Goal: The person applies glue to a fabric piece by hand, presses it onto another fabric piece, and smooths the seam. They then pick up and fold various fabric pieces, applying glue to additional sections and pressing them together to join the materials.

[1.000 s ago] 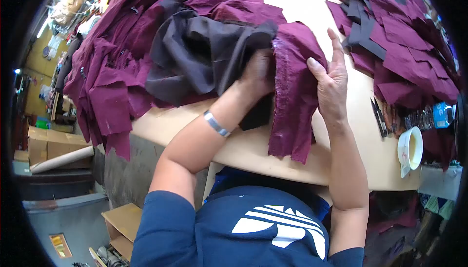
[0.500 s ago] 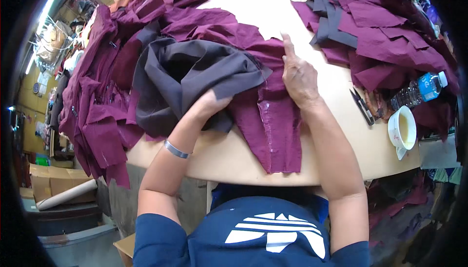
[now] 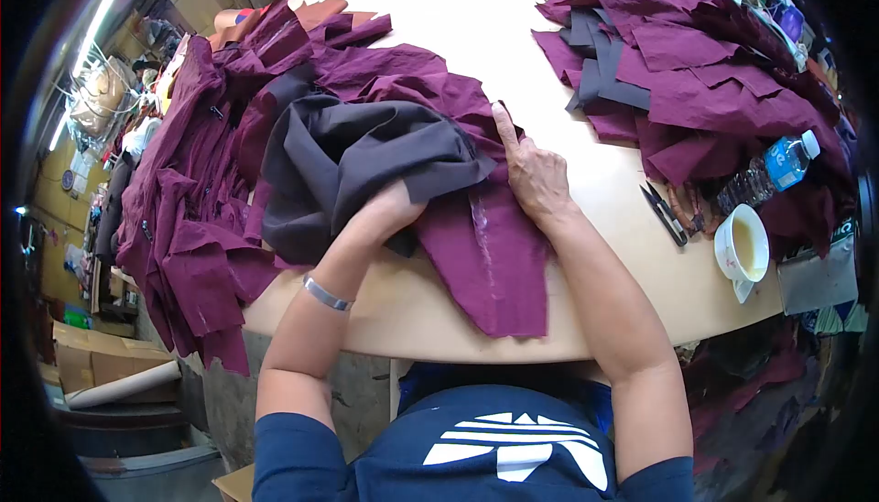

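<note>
Pale worktop (image 3: 641,305), cup (image 3: 730,259) at three o'clock. Room: bright lamp (image 3: 110,15) at ten, box (image 3: 101,360) at eight. Left hand (image 3: 396,206) under grey cloth (image 3: 357,149), can't tell grip. Right hand (image 3: 537,175) loose on purple cloth (image 3: 517,268).

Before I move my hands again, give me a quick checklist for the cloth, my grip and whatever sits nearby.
1. Left hand has a firm grip on the dark cloth: cannot tell, fingers hidden at its fold.
2. Right hand at the right edge of the maroon panel, index finger extended: ok.
3. Maroon panel's lower end on the table, not over the edge: ok.
4. Dark cloth spread flat: not ok, bunched in folds.
5. White bowl of liquid apart from both hands: ok.
6. Bottle capped: ok.
</note>
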Action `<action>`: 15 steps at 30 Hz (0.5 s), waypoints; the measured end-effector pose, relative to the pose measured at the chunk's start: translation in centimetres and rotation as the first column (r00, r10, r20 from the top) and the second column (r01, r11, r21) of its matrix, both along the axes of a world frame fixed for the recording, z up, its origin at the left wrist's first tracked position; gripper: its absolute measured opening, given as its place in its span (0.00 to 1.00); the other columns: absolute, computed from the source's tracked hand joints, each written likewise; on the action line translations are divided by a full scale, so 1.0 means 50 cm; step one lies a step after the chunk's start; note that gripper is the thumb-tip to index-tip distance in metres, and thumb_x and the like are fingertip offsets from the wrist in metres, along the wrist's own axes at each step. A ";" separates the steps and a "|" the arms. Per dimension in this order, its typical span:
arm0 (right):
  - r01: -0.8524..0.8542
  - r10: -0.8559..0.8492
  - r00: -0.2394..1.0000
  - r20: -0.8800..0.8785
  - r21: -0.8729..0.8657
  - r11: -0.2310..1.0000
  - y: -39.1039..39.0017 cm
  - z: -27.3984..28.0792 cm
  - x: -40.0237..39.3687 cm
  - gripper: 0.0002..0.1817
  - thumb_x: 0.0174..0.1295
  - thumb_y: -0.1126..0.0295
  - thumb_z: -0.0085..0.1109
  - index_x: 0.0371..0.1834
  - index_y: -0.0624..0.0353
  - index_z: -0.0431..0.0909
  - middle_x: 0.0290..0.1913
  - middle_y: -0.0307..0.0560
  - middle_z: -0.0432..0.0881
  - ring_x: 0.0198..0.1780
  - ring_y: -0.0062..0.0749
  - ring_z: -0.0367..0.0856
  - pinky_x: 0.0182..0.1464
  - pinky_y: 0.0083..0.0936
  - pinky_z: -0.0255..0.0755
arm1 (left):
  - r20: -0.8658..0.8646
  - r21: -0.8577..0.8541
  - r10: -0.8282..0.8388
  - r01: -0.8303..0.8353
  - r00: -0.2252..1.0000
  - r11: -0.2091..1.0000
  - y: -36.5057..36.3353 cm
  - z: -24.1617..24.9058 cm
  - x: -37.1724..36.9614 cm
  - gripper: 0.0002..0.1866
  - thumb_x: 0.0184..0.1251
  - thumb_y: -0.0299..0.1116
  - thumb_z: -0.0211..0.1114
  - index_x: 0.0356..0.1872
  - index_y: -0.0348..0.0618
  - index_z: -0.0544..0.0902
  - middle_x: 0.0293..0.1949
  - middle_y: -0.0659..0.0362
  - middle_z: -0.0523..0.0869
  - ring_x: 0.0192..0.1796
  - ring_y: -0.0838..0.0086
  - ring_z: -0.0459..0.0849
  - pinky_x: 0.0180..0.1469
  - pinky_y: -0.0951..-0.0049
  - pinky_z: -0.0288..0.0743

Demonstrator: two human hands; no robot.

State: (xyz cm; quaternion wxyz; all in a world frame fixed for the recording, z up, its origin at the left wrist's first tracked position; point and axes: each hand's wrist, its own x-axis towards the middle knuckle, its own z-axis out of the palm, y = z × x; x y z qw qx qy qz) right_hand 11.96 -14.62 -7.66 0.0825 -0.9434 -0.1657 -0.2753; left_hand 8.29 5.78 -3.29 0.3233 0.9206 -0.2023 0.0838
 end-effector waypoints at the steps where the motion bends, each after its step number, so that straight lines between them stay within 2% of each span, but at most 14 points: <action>1: 0.006 -0.006 1.000 -0.008 -0.003 1.000 0.002 0.000 0.000 0.38 0.54 0.76 0.49 0.72 0.47 0.53 0.24 0.51 0.78 0.21 0.41 0.81 0.23 0.36 0.76 | 0.006 0.019 0.051 -0.051 0.999 0.999 -0.011 -0.005 0.000 0.16 0.63 0.26 0.53 0.52 0.38 0.75 0.54 0.48 0.77 0.58 0.60 0.74 0.61 0.67 0.65; 3: 0.001 -0.001 1.000 -0.001 -0.012 1.000 0.004 -0.004 0.004 0.37 0.54 0.76 0.48 0.72 0.47 0.54 0.24 0.52 0.78 0.21 0.42 0.81 0.23 0.36 0.76 | 0.027 0.057 0.154 -0.155 0.988 0.986 -0.024 -0.011 0.004 0.18 0.63 0.27 0.52 0.54 0.38 0.74 0.56 0.46 0.76 0.60 0.58 0.72 0.62 0.66 0.63; 4: 0.001 -0.001 1.000 0.004 -0.018 1.000 0.002 -0.005 0.007 0.37 0.54 0.76 0.48 0.71 0.46 0.54 0.25 0.53 0.78 0.21 0.42 0.81 0.23 0.36 0.76 | -0.054 -0.023 0.055 -0.056 0.997 0.998 -0.019 -0.001 0.008 0.20 0.63 0.29 0.54 0.57 0.38 0.72 0.57 0.47 0.74 0.60 0.61 0.72 0.63 0.68 0.63; 7: 0.004 -0.004 1.000 0.019 -0.007 1.000 0.002 -0.005 0.007 0.36 0.55 0.76 0.48 0.71 0.47 0.55 0.24 0.52 0.78 0.21 0.42 0.81 0.23 0.36 0.77 | -0.416 -0.197 0.062 -0.157 0.907 0.968 -0.045 0.065 -0.050 0.21 0.63 0.30 0.57 0.58 0.37 0.71 0.57 0.46 0.73 0.60 0.65 0.71 0.63 0.69 0.62; 10: -0.015 0.015 1.000 0.011 -0.021 1.000 0.000 -0.004 0.008 0.36 0.55 0.76 0.47 0.71 0.47 0.55 0.23 0.53 0.79 0.21 0.42 0.81 0.23 0.36 0.77 | -0.208 -0.340 -0.196 0.117 0.958 0.933 -0.014 -0.016 -0.063 0.19 0.63 0.31 0.60 0.54 0.34 0.74 0.50 0.47 0.78 0.55 0.68 0.75 0.60 0.70 0.65; 11: -0.026 0.026 0.999 0.019 -0.021 0.999 0.001 -0.003 0.009 0.36 0.55 0.76 0.47 0.71 0.47 0.55 0.23 0.53 0.79 0.21 0.42 0.81 0.23 0.36 0.77 | -0.345 -0.138 -0.054 0.006 0.937 0.990 -0.001 -0.014 -0.066 0.18 0.63 0.30 0.59 0.52 0.33 0.75 0.48 0.48 0.79 0.53 0.70 0.76 0.59 0.71 0.66; 12: -0.036 0.037 0.999 0.023 -0.022 0.999 0.000 -0.003 0.010 0.36 0.55 0.76 0.47 0.71 0.47 0.55 0.23 0.53 0.79 0.22 0.42 0.82 0.24 0.36 0.77 | -0.450 0.080 0.108 -0.080 0.887 0.994 0.002 0.015 -0.068 0.16 0.63 0.29 0.59 0.51 0.33 0.77 0.45 0.49 0.81 0.51 0.71 0.76 0.57 0.72 0.67; 13: -0.046 0.046 0.999 0.028 -0.024 0.999 -0.001 -0.001 0.009 0.36 0.55 0.76 0.47 0.71 0.47 0.55 0.23 0.53 0.79 0.22 0.42 0.82 0.24 0.37 0.77 | -0.510 0.302 0.279 -0.134 0.814 0.944 0.004 0.029 -0.068 0.15 0.64 0.29 0.59 0.49 0.33 0.78 0.43 0.50 0.82 0.49 0.73 0.77 0.56 0.72 0.68; 14: -0.053 0.053 0.999 0.005 -0.028 0.998 -0.001 0.005 0.007 0.37 0.55 0.77 0.47 0.71 0.47 0.54 0.24 0.54 0.79 0.22 0.43 0.82 0.24 0.36 0.77 | -0.384 0.368 0.314 -0.168 0.868 0.915 0.007 0.024 -0.069 0.12 0.64 0.27 0.58 0.47 0.34 0.80 0.38 0.55 0.84 0.44 0.78 0.78 0.51 0.75 0.70; 15: -0.057 0.057 0.998 0.013 -0.016 0.998 -0.001 0.001 0.006 0.37 0.55 0.77 0.47 0.71 0.47 0.54 0.24 0.53 0.79 0.22 0.42 0.82 0.24 0.36 0.77 | -0.406 0.210 0.211 -0.134 0.889 0.968 0.007 0.018 -0.076 0.13 0.64 0.27 0.58 0.48 0.35 0.80 0.38 0.56 0.83 0.43 0.78 0.78 0.50 0.76 0.71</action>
